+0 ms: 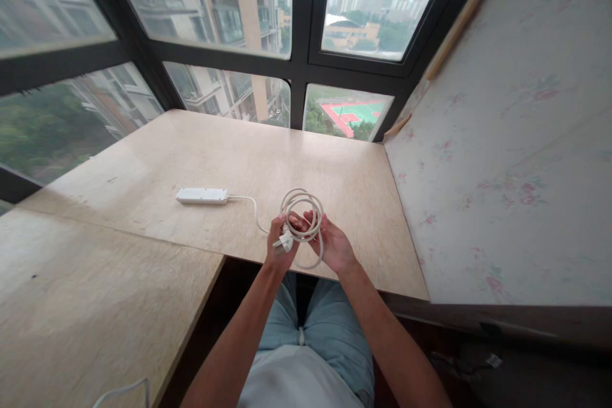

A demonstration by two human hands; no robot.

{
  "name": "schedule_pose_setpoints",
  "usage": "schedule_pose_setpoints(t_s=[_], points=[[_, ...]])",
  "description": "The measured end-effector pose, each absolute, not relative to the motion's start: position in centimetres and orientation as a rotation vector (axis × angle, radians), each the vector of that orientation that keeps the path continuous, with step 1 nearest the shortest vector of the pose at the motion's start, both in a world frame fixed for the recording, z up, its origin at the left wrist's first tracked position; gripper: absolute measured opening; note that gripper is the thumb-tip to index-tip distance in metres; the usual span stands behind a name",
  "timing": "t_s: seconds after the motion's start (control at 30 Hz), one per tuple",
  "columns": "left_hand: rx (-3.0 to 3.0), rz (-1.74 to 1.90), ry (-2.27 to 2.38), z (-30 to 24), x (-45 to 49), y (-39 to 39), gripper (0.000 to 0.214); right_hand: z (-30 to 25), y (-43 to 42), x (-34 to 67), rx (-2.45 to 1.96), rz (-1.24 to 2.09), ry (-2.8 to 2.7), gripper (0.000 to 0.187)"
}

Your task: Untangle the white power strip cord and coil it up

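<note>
A white power cord is looped into a loose coil between my two hands, above the front edge of the ledge. My left hand is closed on the coil's left side, where the white plug sticks out. On the right side, my right hand grips the same loops, its fingertips partly behind them. From the coil the cord runs left over the ledge to a white power strip, which appears to lie face down.
The beige stone-like ledge extends left into a wider surface. Dark-framed windows border the back, and a floral-papered wall the right. Another white cable lies at bottom left.
</note>
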State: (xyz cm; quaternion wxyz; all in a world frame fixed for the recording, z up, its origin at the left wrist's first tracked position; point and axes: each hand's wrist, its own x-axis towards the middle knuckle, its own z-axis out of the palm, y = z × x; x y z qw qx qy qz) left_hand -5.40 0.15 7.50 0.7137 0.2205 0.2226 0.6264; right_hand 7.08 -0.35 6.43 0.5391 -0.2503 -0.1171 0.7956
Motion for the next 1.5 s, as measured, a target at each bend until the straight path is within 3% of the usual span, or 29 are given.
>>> schedule_pose_setpoints(t_s=[0.17, 0.3, 0.57, 0.77, 1.17, 1.27, 1.5], points=[[0.625, 1.39, 0.864, 5.6, -4.9, -0.4, 0.034, 5.1, 0.0, 8.1, -0.69, 1.822, -0.159, 0.015], [0.774, 1.352, 0.885, 5.4, -4.2, -0.9, 0.035, 4.1, 0.3, 8.1, -0.689, 1.796, -0.067, 0.012], [0.791, 1.286, 1.005, 6.3, -3.4, -1.1, 0.068, 2.4, 1.3, 8.1, -0.736, 1.697, -0.037, 0.012], [0.568, 1.026, 0.758, 6.6, -5.1, -0.3, 0.042, 3.1, 0.7, 8.2, -0.879, 1.613, -0.133, 0.012], [0.617, 0.608, 0.765, 5.9, -8.3, 3.4, 0.032, 3.8, -0.1, 10.2, -1.168, 1.649, -0.707, 0.043], [0.6, 0.564, 0.787, 5.9, -7.6, 3.7, 0.038, 3.8, 0.0, 10.6, -1.155, 1.662, -0.744, 0.044], [0.364, 0.621, 0.63, 6.4, -6.7, 3.1, 0.075, 4.1, -0.4, 11.3, -1.052, 1.739, -0.731, 0.045]])
